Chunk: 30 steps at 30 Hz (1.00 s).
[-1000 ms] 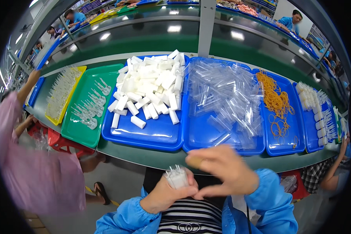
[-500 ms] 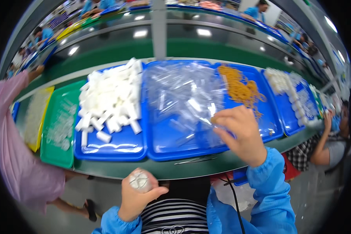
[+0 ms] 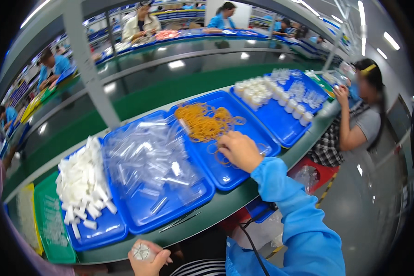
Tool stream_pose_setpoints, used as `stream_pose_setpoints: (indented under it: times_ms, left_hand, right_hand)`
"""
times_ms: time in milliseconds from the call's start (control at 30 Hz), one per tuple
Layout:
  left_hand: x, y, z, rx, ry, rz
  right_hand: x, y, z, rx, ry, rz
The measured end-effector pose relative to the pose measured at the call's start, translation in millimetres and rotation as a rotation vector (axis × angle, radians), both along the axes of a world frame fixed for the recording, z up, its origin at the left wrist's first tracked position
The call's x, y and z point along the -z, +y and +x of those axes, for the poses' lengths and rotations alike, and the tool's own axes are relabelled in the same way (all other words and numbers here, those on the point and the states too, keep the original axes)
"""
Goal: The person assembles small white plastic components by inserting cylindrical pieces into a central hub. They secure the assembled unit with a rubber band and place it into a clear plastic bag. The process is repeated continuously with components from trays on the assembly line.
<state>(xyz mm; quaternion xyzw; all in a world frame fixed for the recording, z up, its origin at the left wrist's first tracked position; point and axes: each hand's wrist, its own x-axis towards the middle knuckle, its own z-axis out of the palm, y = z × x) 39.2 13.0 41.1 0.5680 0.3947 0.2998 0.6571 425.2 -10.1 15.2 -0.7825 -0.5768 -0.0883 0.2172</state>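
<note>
So from the head view, taking 12 as the top of the frame: my right hand [image 3: 239, 151] is over the blue plastic tray [image 3: 225, 177] with the orange rubber bands, and the big heaped pile of thin orange rubber bands [image 3: 198, 120] sits at about 10 o'clock from my knuckles, close by. A few loose orange loops [image 3: 219, 158] lie nearer, around 9 o'clock, right by my fingertips. They're round loops lying every which way, so no real long axis to line up with. My sleeve comes in from about 5.

Right fingers are curled in and narrow, but tbh the tips are small and a bit soft here, so I can't tell if a band is pinched in there or not.

My left hand [image 3: 154, 261] is way off at about 7 o'clock from the right one, down past the bench edge, so the right is easily the nearer hand to the bands. The left is wrapped around a stubby white bundle with a round creased end [image 3: 141, 251]. That end faces up at me, so I'd say its long axis runs roughly toward my head. The clear plastic sleeves [image 3: 147, 156] are in the next tray over, around 9 o'clock from my right hand.
</note>
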Motion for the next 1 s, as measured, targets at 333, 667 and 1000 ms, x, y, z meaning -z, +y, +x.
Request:
stream_pose_setpoints:
  times_ms: [333, 667, 1000]
  left_hand:
    - [2, -4, 4, 0.013, -0.068, 0.017]
    - [7, 20, 15, -0.153, -0.306, 0.284]
    - [-6, 21, 0, -0.033, -0.465, 0.014]
  right_hand:
    - [-28, -25, 9, -0.021, 0.087, 0.129]
    - [-68, 4, -104, -0.327, 0.370, 0.448]
    - [-63, -14, -217, -0.832, 1.691, 0.200]
